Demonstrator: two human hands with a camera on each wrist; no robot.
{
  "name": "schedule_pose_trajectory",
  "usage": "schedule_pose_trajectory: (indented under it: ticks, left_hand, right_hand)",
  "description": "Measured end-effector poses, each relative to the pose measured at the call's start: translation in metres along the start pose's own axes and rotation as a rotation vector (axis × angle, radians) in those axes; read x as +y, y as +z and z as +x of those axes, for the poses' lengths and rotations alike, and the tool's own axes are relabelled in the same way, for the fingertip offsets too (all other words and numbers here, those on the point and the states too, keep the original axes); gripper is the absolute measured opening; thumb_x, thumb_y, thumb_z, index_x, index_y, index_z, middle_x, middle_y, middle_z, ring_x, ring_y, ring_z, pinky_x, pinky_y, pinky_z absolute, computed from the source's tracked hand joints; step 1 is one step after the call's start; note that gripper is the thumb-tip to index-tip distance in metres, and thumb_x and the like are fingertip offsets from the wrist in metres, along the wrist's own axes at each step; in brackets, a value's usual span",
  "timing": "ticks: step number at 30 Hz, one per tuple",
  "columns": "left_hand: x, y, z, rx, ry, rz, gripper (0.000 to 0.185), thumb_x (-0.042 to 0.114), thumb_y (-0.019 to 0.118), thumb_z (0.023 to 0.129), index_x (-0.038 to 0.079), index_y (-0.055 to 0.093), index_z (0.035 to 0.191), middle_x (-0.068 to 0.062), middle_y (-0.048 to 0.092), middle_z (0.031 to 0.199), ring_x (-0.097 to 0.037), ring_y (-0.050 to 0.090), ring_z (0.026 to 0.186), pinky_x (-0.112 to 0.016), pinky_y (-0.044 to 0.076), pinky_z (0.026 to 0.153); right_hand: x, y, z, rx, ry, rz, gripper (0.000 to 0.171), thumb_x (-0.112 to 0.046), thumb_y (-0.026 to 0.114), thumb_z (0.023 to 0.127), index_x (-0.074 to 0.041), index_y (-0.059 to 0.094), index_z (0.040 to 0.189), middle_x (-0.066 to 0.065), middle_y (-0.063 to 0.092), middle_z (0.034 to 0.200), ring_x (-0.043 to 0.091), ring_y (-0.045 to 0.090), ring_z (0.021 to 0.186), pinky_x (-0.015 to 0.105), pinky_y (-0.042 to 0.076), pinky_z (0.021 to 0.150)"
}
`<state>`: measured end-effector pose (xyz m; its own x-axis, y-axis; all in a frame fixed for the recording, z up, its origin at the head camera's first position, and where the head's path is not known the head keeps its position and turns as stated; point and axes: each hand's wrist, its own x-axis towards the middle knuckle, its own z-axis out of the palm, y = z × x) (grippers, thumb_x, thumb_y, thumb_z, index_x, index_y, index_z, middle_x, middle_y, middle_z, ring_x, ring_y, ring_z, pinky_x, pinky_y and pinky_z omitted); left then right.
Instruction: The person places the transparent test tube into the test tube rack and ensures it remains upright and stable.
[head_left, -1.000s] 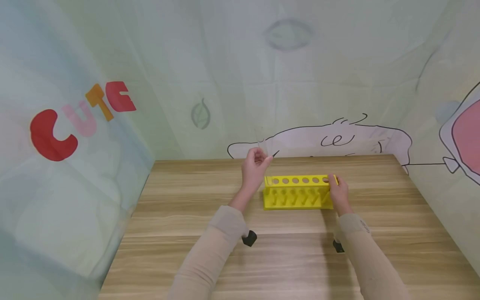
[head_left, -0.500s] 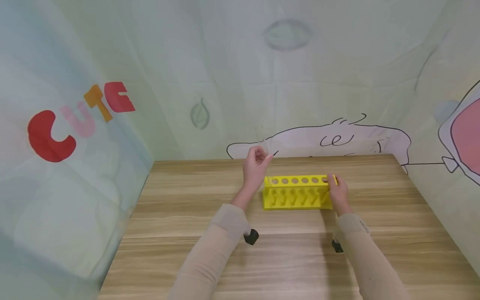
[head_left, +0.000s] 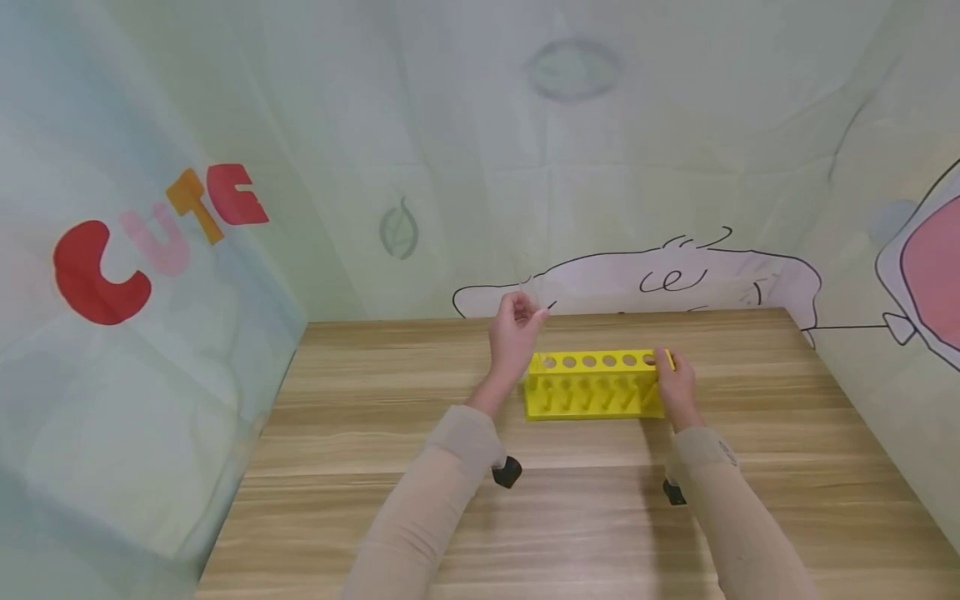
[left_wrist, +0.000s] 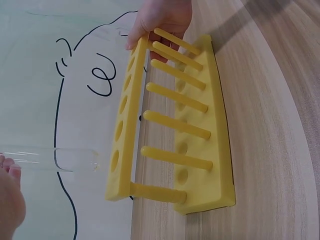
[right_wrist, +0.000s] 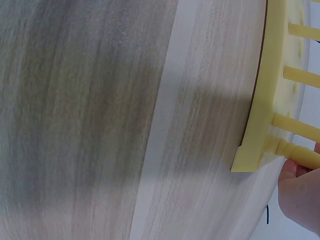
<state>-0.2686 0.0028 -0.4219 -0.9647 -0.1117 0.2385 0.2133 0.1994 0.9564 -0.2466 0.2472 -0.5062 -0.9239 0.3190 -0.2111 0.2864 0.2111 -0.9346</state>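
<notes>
Our left hand [head_left: 513, 333] pinches a clear glass test tube [left_wrist: 55, 159] just above and off the left end of the yellow rack [head_left: 592, 385], its rounded closed end pointing at the end hole of the top plate, close by but not in it. The rack's long axis runs left to right across the worktop [head_left: 375, 467], so our left hand is the nearer one to that end hole. Our right hand [head_left: 675, 385] grips the rack's right end, fingers curled round the plate. The rack shows one row of round holes and pegs beneath, all empty; the tube looks empty too.
</notes>
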Motion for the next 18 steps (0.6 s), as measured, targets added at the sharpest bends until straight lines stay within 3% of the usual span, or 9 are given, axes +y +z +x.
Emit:
schedule_pose_trajectory:
  ticks: [18]
  left_hand:
    - [-0.0014, 0.0064, -0.0003, 0.006, -0.016, 0.035, 0.029, 0.021, 0.062, 0.082, 0.008, 0.047, 0.102, -0.003, 0.056, 0.092, -0.012, 0.054, 0.090, -0.018, 0.048, 0.080]
  right_hand:
    - [0.0000, -0.0008, 0.0002, -0.015, 0.007, -0.008, 0.060, -0.050, 0.028, 0.091, -0.002, 0.038, 0.127, 0.016, 0.033, 0.136, 0.027, 0.027, 0.125, 0.041, 0.021, 0.108]
